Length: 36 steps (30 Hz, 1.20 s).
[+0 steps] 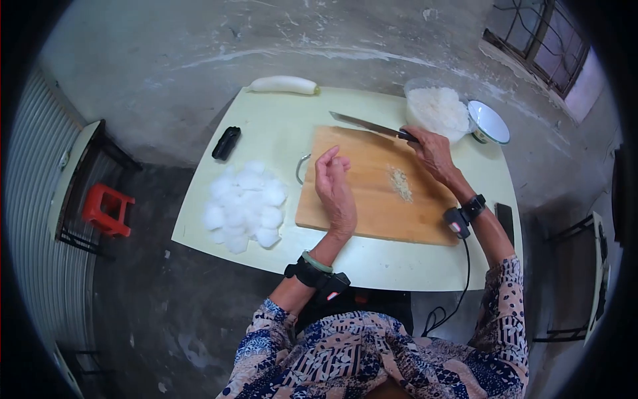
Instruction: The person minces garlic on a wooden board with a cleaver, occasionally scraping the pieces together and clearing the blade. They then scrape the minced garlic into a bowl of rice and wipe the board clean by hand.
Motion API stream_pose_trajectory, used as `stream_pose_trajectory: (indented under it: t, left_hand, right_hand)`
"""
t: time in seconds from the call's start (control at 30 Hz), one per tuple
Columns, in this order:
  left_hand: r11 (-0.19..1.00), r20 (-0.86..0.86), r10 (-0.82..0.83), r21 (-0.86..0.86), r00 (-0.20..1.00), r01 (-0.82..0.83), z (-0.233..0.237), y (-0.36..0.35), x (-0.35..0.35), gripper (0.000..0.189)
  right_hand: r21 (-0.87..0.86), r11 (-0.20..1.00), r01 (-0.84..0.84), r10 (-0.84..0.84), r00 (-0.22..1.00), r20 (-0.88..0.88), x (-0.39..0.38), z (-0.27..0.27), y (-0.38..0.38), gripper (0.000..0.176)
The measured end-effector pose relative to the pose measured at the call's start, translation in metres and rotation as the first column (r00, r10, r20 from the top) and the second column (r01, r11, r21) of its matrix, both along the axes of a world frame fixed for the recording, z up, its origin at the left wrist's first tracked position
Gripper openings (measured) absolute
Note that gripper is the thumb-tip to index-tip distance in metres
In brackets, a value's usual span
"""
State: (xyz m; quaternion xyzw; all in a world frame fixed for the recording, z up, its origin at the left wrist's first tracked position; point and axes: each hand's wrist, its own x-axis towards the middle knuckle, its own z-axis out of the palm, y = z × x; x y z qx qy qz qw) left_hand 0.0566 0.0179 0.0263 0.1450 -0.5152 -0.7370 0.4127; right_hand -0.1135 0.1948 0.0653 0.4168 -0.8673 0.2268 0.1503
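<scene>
Biggest thing here is the pale green bench (385,267), with a wooden cutting board (369,216) sitting in the middle. Left of the board there's a spread-out pile of thin white slices (242,206), right on the bench. Back right you've got a clear bowl (416,83) heaped with white shreds (438,110). Left hand (335,189) is over the left part of the board, fingers loosely curled and half open; can't tell if it's touching the wood. Right hand (433,151) has its fingers wrapped round the handle of a knife (369,125), blade pointing left near the board's far edge. A long white radish (282,85) lies at the far left corner, and a white enamel bowl (489,122) is just beside the clear one. Smallest of the lot: a little heap of pale chopped bits (400,184) on the board's right half.
</scene>
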Motion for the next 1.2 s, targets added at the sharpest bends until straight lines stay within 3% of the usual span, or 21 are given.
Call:
stream_pose_trajectory:
  t: [0.13, 0.23, 0.33, 0.43, 0.57, 0.67, 0.77, 0.9, 1.0, 1.1, 1.2]
  left_hand:
    - [0.993, 0.014, 0.115, -0.008, 0.993, -0.115, 0.003, -0.015, -0.001, 0.033]
    - [0.978, -0.029, 0.211, 0.011, 0.977, -0.21, 0.002, -0.029, -0.003, 0.035]
    - [0.969, -0.013, 0.234, 0.078, 0.972, -0.233, 0.005, -0.034, -0.001, 0.036]
    - [0.941, -0.061, 0.339, 0.039, 0.939, -0.338, 0.014, -0.037, 0.003, 0.037]
    - [0.939, -0.089, 0.344, 0.03, 0.935, -0.343, 0.013, -0.037, 0.001, 0.038]
    - [0.929, -0.079, 0.366, -0.029, 0.927, -0.369, 0.009, -0.037, -0.001, 0.038]
    - [0.922, -0.075, 0.381, -0.051, 0.922, -0.385, 0.009, -0.04, -0.001, 0.037]
    - [0.91, -0.03, 0.414, 0.014, 0.91, -0.413, 0.011, -0.043, -0.001, 0.035]
    - [0.915, -0.016, 0.4, 0.05, 0.916, -0.399, 0.014, -0.043, 0.001, 0.036]
    - [0.93, -0.001, 0.365, 0.055, 0.931, -0.364, 0.011, -0.042, 0.002, 0.035]
    - [0.96, 0.005, 0.28, 0.022, 0.96, -0.28, 0.004, -0.042, -0.003, 0.035]
  right_hand:
    - [-0.027, 0.994, -0.106, 0.103, 0.991, -0.088, -0.009, -0.016, -0.021, 0.035]
    - [0.071, 0.991, -0.117, 0.117, 0.993, 0.014, 0.0, -0.013, -0.012, 0.035]
    - [0.14, 0.973, -0.185, 0.189, 0.982, -0.015, 0.015, -0.003, 0.009, 0.035]
    - [0.167, 0.964, -0.205, 0.198, 0.979, 0.056, 0.024, 0.023, 0.025, 0.032]
    - [0.157, 0.985, -0.078, 0.081, 0.997, -0.01, 0.007, 0.021, -0.001, 0.029]
    - [0.127, 0.99, -0.054, 0.063, 0.995, -0.072, -0.016, -0.001, -0.032, 0.031]
    - [0.123, 0.987, -0.101, 0.104, 0.994, -0.025, -0.021, -0.01, -0.037, 0.036]
    - [0.199, 0.956, -0.216, 0.205, 0.976, 0.077, -0.011, 0.002, -0.004, 0.038]
    - [0.254, 0.948, -0.194, 0.167, 0.978, 0.123, 0.014, 0.021, 0.032, 0.034]
    - [0.195, 0.961, -0.199, 0.181, 0.978, 0.104, 0.031, 0.029, 0.068, 0.03]
    - [0.182, 0.983, -0.025, 0.009, 0.996, 0.089, 0.054, 0.041, 0.089, 0.028]
